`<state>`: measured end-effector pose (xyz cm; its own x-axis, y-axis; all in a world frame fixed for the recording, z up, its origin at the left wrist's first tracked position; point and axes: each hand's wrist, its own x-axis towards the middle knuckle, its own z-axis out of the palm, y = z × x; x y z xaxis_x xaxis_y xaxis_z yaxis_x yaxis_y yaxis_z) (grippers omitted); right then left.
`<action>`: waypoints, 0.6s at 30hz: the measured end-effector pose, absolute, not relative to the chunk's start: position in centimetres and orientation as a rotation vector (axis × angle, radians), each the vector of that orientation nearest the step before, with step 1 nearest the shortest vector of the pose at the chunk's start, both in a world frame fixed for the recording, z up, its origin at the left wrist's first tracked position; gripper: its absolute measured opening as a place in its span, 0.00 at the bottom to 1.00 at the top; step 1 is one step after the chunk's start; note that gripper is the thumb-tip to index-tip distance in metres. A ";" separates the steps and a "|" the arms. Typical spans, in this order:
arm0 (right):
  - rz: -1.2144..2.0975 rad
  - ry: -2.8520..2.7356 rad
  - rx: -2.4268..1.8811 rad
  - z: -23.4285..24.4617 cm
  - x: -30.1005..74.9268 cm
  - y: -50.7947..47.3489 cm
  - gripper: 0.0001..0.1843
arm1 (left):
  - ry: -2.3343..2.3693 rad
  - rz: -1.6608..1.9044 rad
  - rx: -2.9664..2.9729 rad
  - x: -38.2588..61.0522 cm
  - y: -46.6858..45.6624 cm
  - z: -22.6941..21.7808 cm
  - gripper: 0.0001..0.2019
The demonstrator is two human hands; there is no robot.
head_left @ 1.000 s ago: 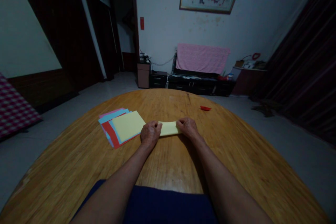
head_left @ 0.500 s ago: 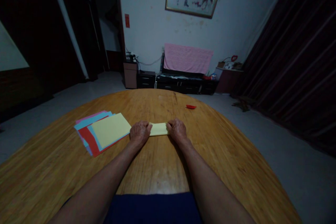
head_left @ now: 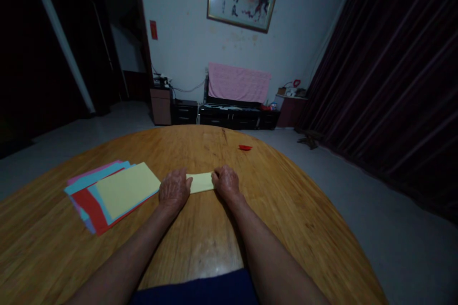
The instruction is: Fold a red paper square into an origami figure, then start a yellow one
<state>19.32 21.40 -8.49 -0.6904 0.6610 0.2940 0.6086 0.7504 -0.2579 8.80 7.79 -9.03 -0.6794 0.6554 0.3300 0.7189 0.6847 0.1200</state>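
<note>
A narrow strip of folded yellow paper (head_left: 201, 182) lies across the wooden table in front of me. My left hand (head_left: 174, 188) is closed on its left end, thumb along the near side. At the other end my right hand (head_left: 226, 181) grips the paper with curled fingers. Only the middle of the strip shows; both ends are hidden under my hands. Just left of my left hand, a fanned stack of coloured paper (head_left: 128, 188) has a yellow sheet on top, with red, blue and pink edges showing beneath.
The round wooden table (head_left: 286, 209) fills the foreground. A small red folded piece (head_left: 245, 147) sits toward its far edge, right of centre. Beyond stand a low black cabinet (head_left: 229, 116) and a screen under a pink cloth (head_left: 239, 83). Dark curtains (head_left: 386, 81) hang at right.
My view has turned slightly right, so everything sits further left. Both hands still hold the paper ends; my left hand looks flatter and a little more spread over its end.
</note>
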 end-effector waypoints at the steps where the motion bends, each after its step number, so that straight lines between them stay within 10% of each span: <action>1: 0.213 -2.576 -0.981 -8.5 19.3 21.4 0.13 | -2.611 -0.350 -1.092 8.8 7.8 -9.1 0.21; 18: 0.205 -2.674 -0.772 -8.4 18.8 20.7 0.12 | -2.533 -0.224 -1.528 8.8 8.5 -8.7 0.18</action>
<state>18.75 20.72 -8.42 -0.7907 0.5394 0.2897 0.4888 0.8410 -0.2318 8.76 8.46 -8.68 -0.4583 0.8596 0.2259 0.8859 0.4624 0.0381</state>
